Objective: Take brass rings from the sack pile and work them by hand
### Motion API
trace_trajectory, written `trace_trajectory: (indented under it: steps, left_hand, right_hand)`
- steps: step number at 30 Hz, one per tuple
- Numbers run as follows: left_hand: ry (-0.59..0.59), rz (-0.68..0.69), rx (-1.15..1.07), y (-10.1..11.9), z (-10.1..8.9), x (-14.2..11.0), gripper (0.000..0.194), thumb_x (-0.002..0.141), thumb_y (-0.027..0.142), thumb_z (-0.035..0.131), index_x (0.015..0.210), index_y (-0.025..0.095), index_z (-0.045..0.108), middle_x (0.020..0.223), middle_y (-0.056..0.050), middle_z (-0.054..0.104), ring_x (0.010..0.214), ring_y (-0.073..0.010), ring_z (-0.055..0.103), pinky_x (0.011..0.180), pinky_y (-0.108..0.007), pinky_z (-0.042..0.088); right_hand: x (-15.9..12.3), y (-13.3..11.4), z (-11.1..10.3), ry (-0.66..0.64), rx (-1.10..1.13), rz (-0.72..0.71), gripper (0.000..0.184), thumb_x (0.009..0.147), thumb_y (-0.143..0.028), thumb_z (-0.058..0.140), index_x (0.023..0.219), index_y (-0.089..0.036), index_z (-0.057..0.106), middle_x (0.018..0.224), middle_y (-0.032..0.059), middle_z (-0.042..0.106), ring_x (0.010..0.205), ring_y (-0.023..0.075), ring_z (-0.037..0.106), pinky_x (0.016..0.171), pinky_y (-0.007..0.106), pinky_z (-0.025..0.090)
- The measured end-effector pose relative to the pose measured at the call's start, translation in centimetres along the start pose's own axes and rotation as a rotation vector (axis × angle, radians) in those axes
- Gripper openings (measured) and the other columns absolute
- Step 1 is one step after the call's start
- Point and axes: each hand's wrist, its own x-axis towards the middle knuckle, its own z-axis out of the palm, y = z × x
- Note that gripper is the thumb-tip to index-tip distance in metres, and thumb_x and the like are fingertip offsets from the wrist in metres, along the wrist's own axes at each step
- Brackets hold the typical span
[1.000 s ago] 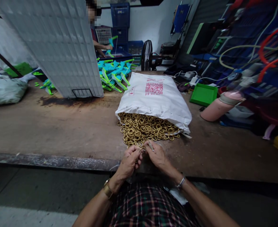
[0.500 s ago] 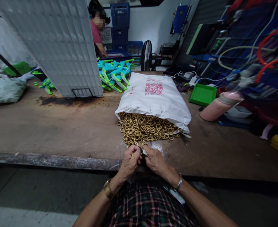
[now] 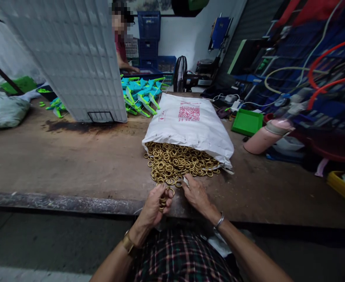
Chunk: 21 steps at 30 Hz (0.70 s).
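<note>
A white sack (image 3: 190,125) lies on the worn brown table (image 3: 72,164), its open mouth spilling a pile of brass-coloured rings (image 3: 178,162) toward me. My left hand (image 3: 156,201) is closed on a small bunch of these rings (image 3: 165,197) at the table's front edge. My right hand (image 3: 194,192) reaches to the near edge of the pile, its fingers pinched on a small pale piece I cannot make out. The two hands are a little apart.
A tall white ribbed panel (image 3: 72,58) stands at the back left beside a heap of turquoise and green plastic parts (image 3: 140,94). Another person (image 3: 121,39) works behind it. A fan (image 3: 180,74), green tray (image 3: 247,121), pink flask (image 3: 266,137) and grey bag (image 3: 5,111) surround.
My hands have come apart; the right one moved forward to the ring pile, and a bunch of rings now hangs in the left. The view shifted slightly.
</note>
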Motion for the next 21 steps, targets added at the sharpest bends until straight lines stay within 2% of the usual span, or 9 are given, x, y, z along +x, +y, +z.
trace_trajectory:
  steps: [5, 9, 12, 14, 17, 19, 21]
  left_hand:
    - [-0.009, -0.006, -0.069, -0.1, -1.1, 0.4, 0.028, 0.075, 0.039, 0.062, 0.08, 0.017, 0.046, 0.074, -0.002, 0.06, 0.047, -0.0048, 0.048, 0.035, -0.012, 0.027]
    - [-0.05, -0.073, -0.153, 0.2, -1.3, 0.4, 0.025, 0.073, 0.034, 0.064, 0.086, 0.017, 0.051, 0.072, -0.001, 0.059, 0.048, -0.0056, 0.05, 0.035, -0.012, 0.027]
    - [-0.075, -0.102, -0.23, 0.3, -1.4, 0.6, 0.025, 0.069, 0.031, 0.069, 0.08, 0.014, 0.055, 0.072, -0.002, 0.059, 0.053, -0.0065, 0.052, 0.035, -0.011, 0.026]
    - [-0.058, -0.103, -0.253, 0.2, -1.4, 0.8, 0.026, 0.065, 0.029, 0.072, 0.073, 0.013, 0.054, 0.071, -0.003, 0.059, 0.057, -0.0075, 0.054, 0.035, -0.01, 0.025]
    - [-0.007, -0.073, -0.201, 0.1, -1.2, 0.9, 0.029, 0.062, 0.03, 0.073, 0.069, 0.015, 0.05, 0.068, -0.001, 0.057, 0.057, -0.0075, 0.052, 0.035, -0.011, 0.022]
    - [0.034, -0.012, -0.049, -0.1, -0.9, 1.0, 0.03, 0.066, 0.035, 0.07, 0.067, 0.016, 0.047, 0.062, 0.002, 0.052, 0.049, -0.0058, 0.046, 0.035, -0.012, 0.021]
    - [0.094, 0.112, 0.216, -0.3, -0.5, 1.0, 0.027, 0.072, 0.039, 0.064, 0.068, 0.017, 0.048, 0.056, 0.005, 0.047, 0.043, -0.0049, 0.039, 0.036, -0.015, 0.022]
  right_hand:
    - [0.2, 0.0, 0.4, -0.032, -0.096, -0.001, 0.015, 0.086, -0.025, 0.045, 0.097, -0.019, 0.053, 0.087, 0.0053, 0.065, 0.069, 0.0153, 0.055, 0.057, 0.026, 0.024]
    - [0.1, 0.0, 0.7, -0.017, -0.116, -0.023, 0.011, 0.085, -0.021, 0.045, 0.09, -0.019, 0.053, 0.086, 0.0046, 0.063, 0.071, 0.0149, 0.054, 0.058, 0.026, 0.024]
    - [0.0, 0.3, 0.8, 0.006, -0.063, -0.046, 0.011, 0.083, -0.017, 0.043, 0.086, -0.018, 0.053, 0.086, 0.0052, 0.062, 0.074, 0.0156, 0.053, 0.06, 0.025, 0.027]
    - [0.0, 0.4, 0.8, 0.005, 0.034, -0.036, 0.012, 0.081, -0.017, 0.041, 0.085, -0.018, 0.053, 0.081, 0.0042, 0.061, 0.071, 0.015, 0.051, 0.06, 0.025, 0.028]
    - [0.3, 0.6, 0.7, -0.009, 0.265, 0.056, 0.01, 0.079, -0.022, 0.042, 0.078, -0.019, 0.052, 0.068, 0.0003, 0.056, 0.062, 0.0135, 0.048, 0.058, 0.024, 0.031]
    - [0.5, 0.5, 0.5, -0.024, 0.457, 0.137, 0.01, 0.075, -0.026, 0.045, 0.073, -0.019, 0.051, 0.064, -0.0017, 0.053, 0.06, 0.0125, 0.048, 0.057, 0.023, 0.033]
    - [0.4, 0.2, 0.2, -0.067, 0.655, 0.215, 0.011, 0.072, -0.028, 0.048, 0.074, -0.019, 0.052, 0.061, -0.0035, 0.052, 0.055, 0.0107, 0.046, 0.053, 0.022, 0.034]
